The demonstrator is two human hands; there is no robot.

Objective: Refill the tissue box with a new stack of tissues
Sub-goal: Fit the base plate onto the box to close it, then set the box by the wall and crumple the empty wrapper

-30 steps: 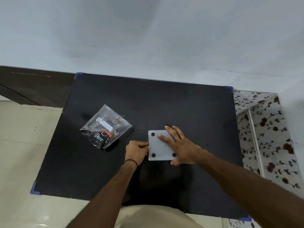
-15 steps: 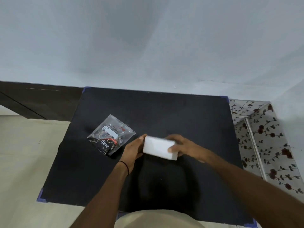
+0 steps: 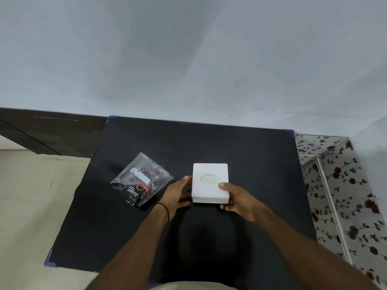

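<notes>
Furthest left on the black table (image 3: 240, 147) lies a clear plastic packet (image 3: 140, 179) with the word Dove printed on its dark lower part and a white label across its middle; it sits at a slant, flat on the tabletop and apart from both hands. Next comes the left hand (image 3: 178, 194), a thin black band (image 3: 165, 209) round its wrist, fingers spread loosely and pointing toward the left side of the white tissue box (image 3: 210, 183); the fingertips are right at that side, though whether they actually touch it cannot be told. The box stands near the middle of the table with its oval opening facing up and something pale showing inside the opening. The right hand (image 3: 238, 198) grips the box at its near right corner, thumb pressed on the top face just beside the oval and the other fingers curled under the front edge. Past the table's right edge stands a flower-patterned fabric panel (image 3: 343, 185)
</notes>
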